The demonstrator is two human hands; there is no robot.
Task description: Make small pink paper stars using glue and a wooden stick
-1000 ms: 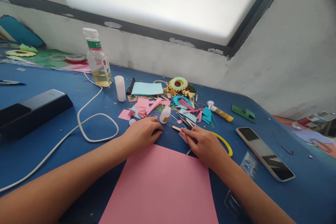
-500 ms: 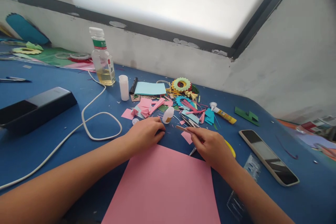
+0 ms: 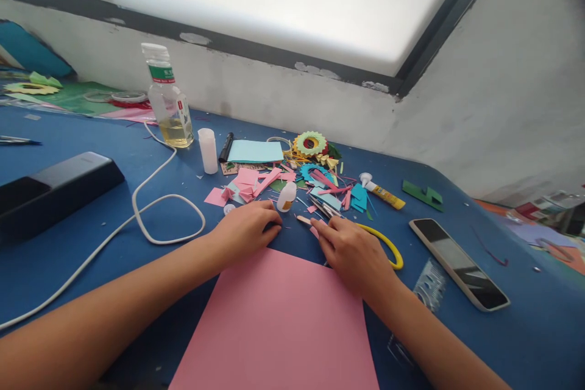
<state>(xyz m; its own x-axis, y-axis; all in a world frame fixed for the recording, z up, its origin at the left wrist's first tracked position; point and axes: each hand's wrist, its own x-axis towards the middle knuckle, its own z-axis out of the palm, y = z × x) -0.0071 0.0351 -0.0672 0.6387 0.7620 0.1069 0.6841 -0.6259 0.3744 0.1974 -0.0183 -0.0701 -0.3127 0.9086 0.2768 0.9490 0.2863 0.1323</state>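
Observation:
My right hand [image 3: 354, 250] is closed around a thin, flat, pale wooden stick [image 3: 303, 219], whose tip points left. My left hand [image 3: 247, 224] lies at the far left corner of a pink paper sheet [image 3: 278, 329], its fingers curled together; whatever they pinch, if anything, is hidden. Just beyond these fingers, a small white bottle [image 3: 287, 197] with an orange label leans to one side. A small white cap [image 3: 229, 209] sits behind the left hand. Partly hidden by my right hand is a yellow loop handle [image 3: 395, 253].
Paper scraps [image 3: 249, 183] and thin tools [image 3: 326, 208] crowd the middle. A glue tube [image 3: 386, 195], phone [image 3: 459, 263] and clear stencil ruler [image 3: 429, 286] lie right. Left stand a liquid-filled bottle [image 3: 171, 109], white cylinder [image 3: 208, 151], dark device [image 3: 59, 186] and white cable [image 3: 137, 195].
My right hand has moved slightly left and lower with the stick, uncovering more of the yellow handle. The left hand keeps its place by the sheet's corner. The whole view has shifted slightly.

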